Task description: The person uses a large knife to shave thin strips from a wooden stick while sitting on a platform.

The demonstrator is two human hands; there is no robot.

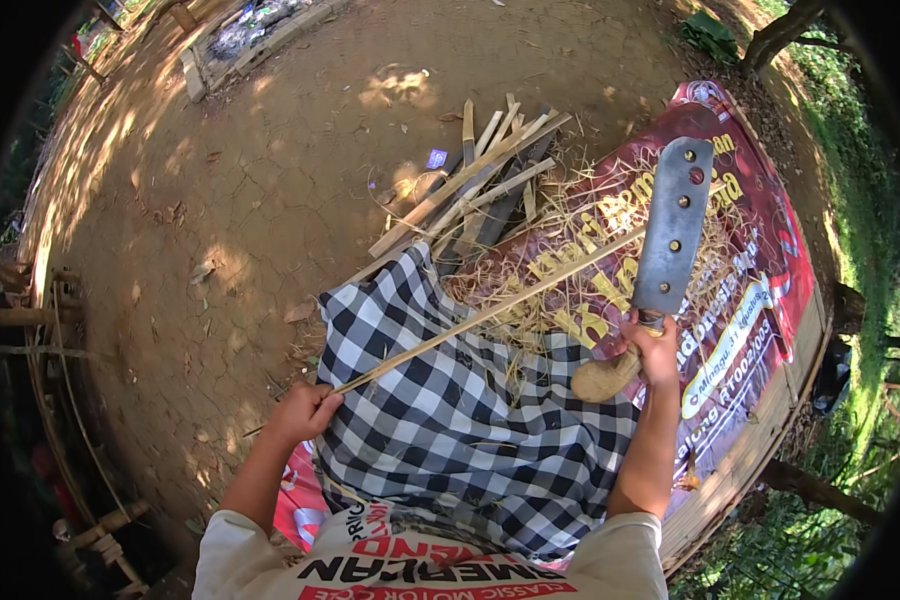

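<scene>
My right hand (pixel 652 348) is closed round the wooden handle (pixel 606 378) of a large cleaver-like knife (pixel 674 230). Its broad grey blade, with several round brass-coloured spots along it, points up and away from me. In my left hand (pixel 308 411) I grip the near end of a long thin bamboo strip (pixel 470 322). The strip slants up to the right over my lap, and its far part passes behind the blade. A black-and-white checked cloth (pixel 420 385) covers my lap. Curly pale shavings (pixel 570 265) lie beyond the cloth and around the blade.
A pile of split bamboo pieces (pixel 475 190) lies on the bare earth ahead. Under the shavings on the right spreads a dark red printed banner (pixel 770 220), along a bamboo platform edge (pixel 745 450). A small purple packet (pixel 436 158) sits beside the pile. Greenery borders the right side.
</scene>
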